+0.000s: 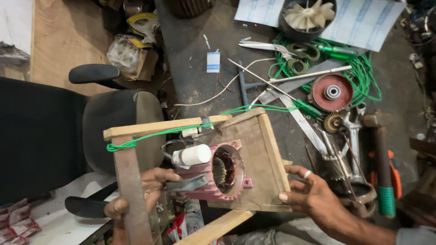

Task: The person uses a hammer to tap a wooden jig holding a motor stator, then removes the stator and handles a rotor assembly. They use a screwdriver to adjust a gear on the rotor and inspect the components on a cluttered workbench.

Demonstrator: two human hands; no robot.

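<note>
A wooden frame (268,136) is lifted off the bench and tilted, with a pink finned motor housing (227,174) fixed on it, its open end showing the windings. A white cylinder (193,155) lies on top of the housing. Green wire (150,135) runs along the frame's top bar. My left hand (145,188) grips the frame's left post, thumb near the housing. My right hand (311,195), with a ring on one finger, holds the frame's lower right edge.
A black office chair (91,122) stands to the left. On the dark bench lie scissors (281,50), a white fan in a black shroud (309,16), a red end cover (331,93), a brass gear (334,121), wrenches, a green-handled tool (385,195) and paper sheets.
</note>
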